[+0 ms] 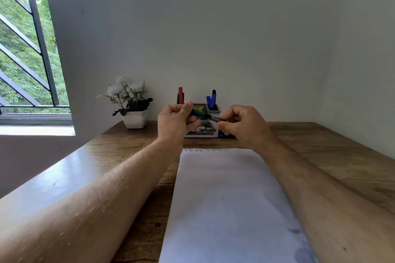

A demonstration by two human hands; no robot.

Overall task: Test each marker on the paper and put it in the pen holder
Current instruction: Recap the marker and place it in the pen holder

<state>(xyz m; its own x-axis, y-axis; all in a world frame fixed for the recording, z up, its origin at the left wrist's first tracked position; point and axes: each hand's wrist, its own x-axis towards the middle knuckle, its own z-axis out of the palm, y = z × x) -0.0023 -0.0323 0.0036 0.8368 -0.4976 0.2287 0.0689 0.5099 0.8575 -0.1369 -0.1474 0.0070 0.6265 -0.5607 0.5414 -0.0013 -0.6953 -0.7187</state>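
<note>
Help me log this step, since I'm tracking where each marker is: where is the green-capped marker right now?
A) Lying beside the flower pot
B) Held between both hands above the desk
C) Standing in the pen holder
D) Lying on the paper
B: the green-capped marker is held in the air in front of the pen holder, the left hand gripping its cap end and the right hand its barrel.
</note>
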